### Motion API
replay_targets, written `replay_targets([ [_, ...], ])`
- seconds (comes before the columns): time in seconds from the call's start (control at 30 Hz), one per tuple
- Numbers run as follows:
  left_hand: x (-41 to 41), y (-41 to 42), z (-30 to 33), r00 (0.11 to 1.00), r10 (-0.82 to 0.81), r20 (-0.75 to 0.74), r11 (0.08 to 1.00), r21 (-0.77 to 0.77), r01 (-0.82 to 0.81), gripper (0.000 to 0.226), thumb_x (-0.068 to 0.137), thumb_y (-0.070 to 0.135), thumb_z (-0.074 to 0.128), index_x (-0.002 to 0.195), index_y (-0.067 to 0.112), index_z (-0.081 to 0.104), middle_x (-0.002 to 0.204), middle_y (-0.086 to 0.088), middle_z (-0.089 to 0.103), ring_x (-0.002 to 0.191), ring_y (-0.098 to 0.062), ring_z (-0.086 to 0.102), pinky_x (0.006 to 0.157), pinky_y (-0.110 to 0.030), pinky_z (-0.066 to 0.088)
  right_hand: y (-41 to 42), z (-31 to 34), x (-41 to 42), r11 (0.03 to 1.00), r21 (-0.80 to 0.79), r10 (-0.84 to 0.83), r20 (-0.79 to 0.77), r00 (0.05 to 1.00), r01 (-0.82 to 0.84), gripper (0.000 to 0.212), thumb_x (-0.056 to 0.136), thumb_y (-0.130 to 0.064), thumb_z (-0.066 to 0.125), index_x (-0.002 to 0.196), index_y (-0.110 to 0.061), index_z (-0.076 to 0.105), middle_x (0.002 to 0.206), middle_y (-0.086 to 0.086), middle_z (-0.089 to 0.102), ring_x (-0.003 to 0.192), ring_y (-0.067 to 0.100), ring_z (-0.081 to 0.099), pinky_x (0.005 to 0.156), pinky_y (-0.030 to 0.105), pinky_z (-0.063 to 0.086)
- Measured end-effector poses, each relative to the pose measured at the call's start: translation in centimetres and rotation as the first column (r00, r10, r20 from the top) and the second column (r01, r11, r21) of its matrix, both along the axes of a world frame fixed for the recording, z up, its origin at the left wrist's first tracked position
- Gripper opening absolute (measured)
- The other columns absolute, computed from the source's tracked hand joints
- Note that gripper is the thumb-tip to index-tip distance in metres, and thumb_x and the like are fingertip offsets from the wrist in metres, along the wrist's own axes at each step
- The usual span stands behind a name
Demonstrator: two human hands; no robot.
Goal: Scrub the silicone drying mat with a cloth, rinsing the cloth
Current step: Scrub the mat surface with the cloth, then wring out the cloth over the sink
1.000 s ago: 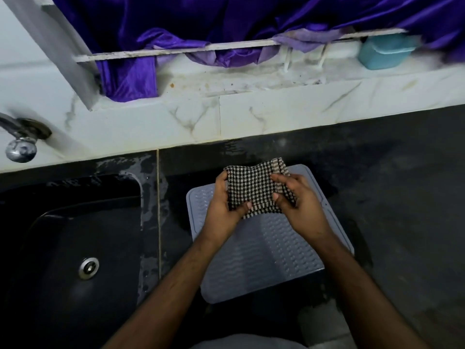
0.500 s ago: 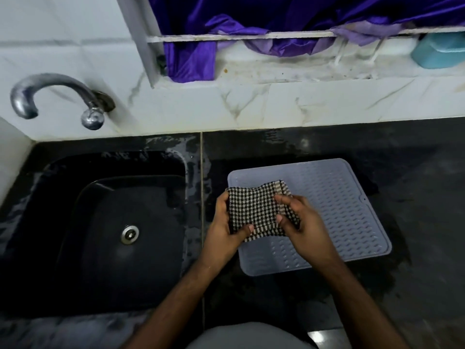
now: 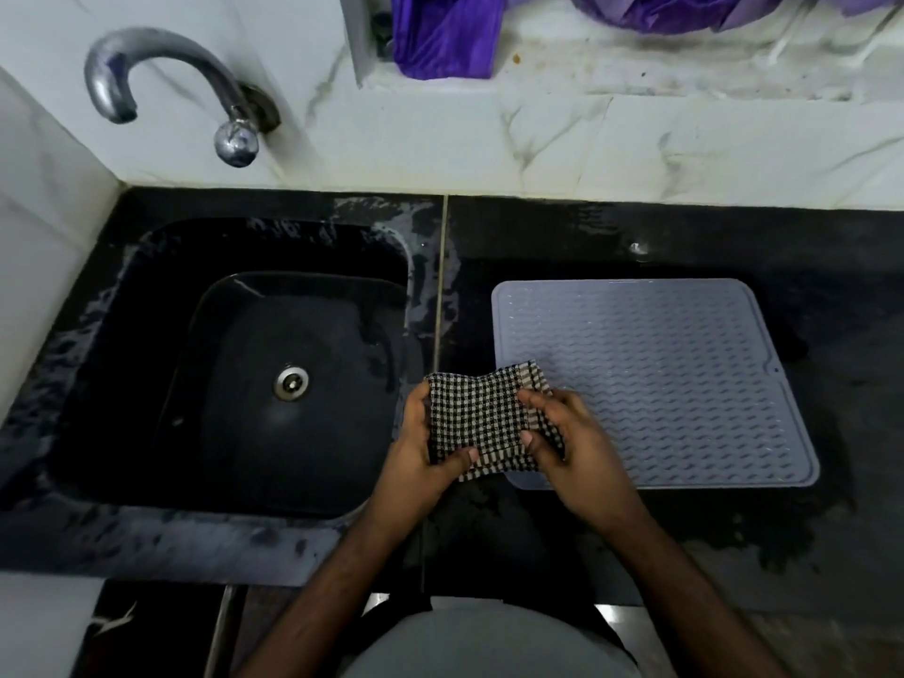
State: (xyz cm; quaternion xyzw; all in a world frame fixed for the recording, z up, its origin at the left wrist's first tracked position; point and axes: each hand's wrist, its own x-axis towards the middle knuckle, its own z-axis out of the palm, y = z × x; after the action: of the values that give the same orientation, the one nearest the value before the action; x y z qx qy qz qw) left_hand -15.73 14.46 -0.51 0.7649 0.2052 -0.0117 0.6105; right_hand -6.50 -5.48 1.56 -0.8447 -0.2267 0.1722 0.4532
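both hands grip a black-and-white checked cloth (image 3: 482, 419), folded into a small pad and held flat between them. the left hand (image 3: 421, 450) clasps its left edge, thumb laid over the near corner and fingers curled behind. the right hand (image 3: 573, 445) pinches the right edge, with fingertips (image 3: 528, 397) pressed onto the top face. the cloth sits over the near-left corner of the silicone drying mat (image 3: 660, 374), at about 7 o'clock on the mat; whether it touches the mat there i cannot tell.

the mat is pale lilac-grey, rectangular with rounded corners and a raised rim, ribbed with wavy rows, and lies flat on the wet black countertop (image 3: 807, 482) to the right of the sink. the black sink (image 3: 161, 374) is at 9 o'clock from the cloth, with a round metal drain (image 3: 291, 382) in its basin. a curved metal tap (image 3: 146, 66) juts from the white marble-veined wall (image 3: 538, 144) at 11 o'clock, above the sink. purple fabric (image 3: 445, 34) hangs at 12 o'clock over a stained ledge.
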Motion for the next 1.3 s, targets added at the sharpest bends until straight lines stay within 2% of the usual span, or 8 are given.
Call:
replay_targets([
  [0.2,-1.3,1.6,-0.3,0.999,0.031,-0.009,0.999,-0.016,-0.031,0.096,0.078,0.023,0.082,0.155,0.025,0.024,0.148,0.004,0.051,0.135,-0.013,0.051,0.114,-0.049,0.042,1.8,0.1,-0.4,0.998,-0.047,0.039,0.016,0.999,-0.038,0.049,0.095,-0.013,0.065,0.142,-0.023,0.054,0.128,-0.006,0.05,0.12,0.001,0.05,0.105,0.019,0.042],
  [0.4,-1.5,3.0,-0.3,0.998,0.049,0.033,0.999,0.004,-0.049,0.088,0.088,0.006,0.076,0.157,0.015,0.022,0.154,-0.001,0.043,0.141,-0.012,0.043,0.119,-0.045,0.035,3.6,0.3,-0.7,0.998,-0.037,0.051,0.007,0.999,-0.051,0.05,0.096,-0.013,0.064,0.144,-0.019,0.052,0.129,-0.002,0.05,0.123,0.008,0.051,0.108,0.028,0.042],
  [0.63,0.9,6.6,0.8,0.991,0.084,0.102,0.996,-0.042,-0.08,0.092,0.091,0.0,0.068,0.161,0.03,0.017,0.158,0.009,0.038,0.143,-0.006,0.041,0.12,-0.039,0.035,7.5,0.5,1.1,0.999,-0.028,-0.017,0.032,0.999,0.018,0.05,0.094,-0.013,0.066,0.142,-0.019,0.054,0.132,-0.002,0.051,0.122,0.006,0.05,0.105,0.015,0.037],
  [0.73,3.1,9.3,1.1,0.991,0.064,0.115,0.998,-0.028,-0.061,0.093,0.091,-0.002,0.068,0.161,0.028,0.015,0.156,0.002,0.042,0.141,-0.011,0.045,0.119,-0.04,0.037,9.9,0.6,2.6,0.998,-0.034,-0.058,0.056,0.997,0.06,0.05,0.093,-0.013,0.068,0.141,-0.019,0.055,0.13,-0.001,0.051,0.117,0.006,0.05,0.096,0.002,0.032],
  [0.9,8.2,13.2,1.1,0.984,0.044,0.172,0.995,0.083,-0.058,0.073,0.089,-0.005,0.067,0.151,0.023,0.042,0.143,0.01,0.052,0.132,-0.005,0.05,0.107,-0.01,0.039,14.5,1.0,6.4,0.989,-0.038,-0.137,0.08,0.987,0.14,0.049,0.093,-0.013,0.067,0.14,-0.017,0.055,0.131,0.001,0.051,0.117,0.007,0.051,0.097,0.012,0.035],
  [1.1,14.8,17.2,0.9,0.985,0.096,0.144,0.994,0.046,-0.104,0.066,0.09,-0.006,0.065,0.148,0.021,0.05,0.147,0.003,0.054,0.133,-0.011,0.052,0.117,-0.036,0.04,19.3,1.2,12.7,0.984,-0.076,-0.15,0.108,0.983,0.158,0.049,0.092,-0.01,0.067,0.14,-0.013,0.056,0.135,0.007,0.05,0.119,0.013,0.051,0.099,0.01,0.03],
  [1.2,18.1,18.7,0.3,0.983,0.116,0.142,0.993,0.007,-0.118,0.066,0.09,-0.009,0.063,0.147,0.022,0.049,0.148,0.003,0.053,0.135,-0.012,0.051,0.117,-0.037,0.04,21.2,0.7,16.2,0.984,-0.088,-0.142,0.106,0.984,0.152,0.049,0.091,-0.007,0.067,0.139,-0.01,0.056,0.133,0.012,0.051,0.123,0.021,0.053,0.103,0.014,0.03],
  [1.3,20.6,19.7,-0.8,0.981,0.126,0.15,0.992,-0.007,-0.126,0.069,0.09,-0.011,0.061,0.146,0.027,0.048,0.146,0.006,0.053,0.135,-0.01,0.05,0.116,-0.028,0.039,22.4,-0.3,19.0,0.984,-0.102,-0.133,0.104,0.986,0.143,0.049,0.09,-0.006,0.068,0.138,-0.009,0.057,0.132,0.013,0.052,0.123,0.024,0.053,0.105,0.016,0.031],
])
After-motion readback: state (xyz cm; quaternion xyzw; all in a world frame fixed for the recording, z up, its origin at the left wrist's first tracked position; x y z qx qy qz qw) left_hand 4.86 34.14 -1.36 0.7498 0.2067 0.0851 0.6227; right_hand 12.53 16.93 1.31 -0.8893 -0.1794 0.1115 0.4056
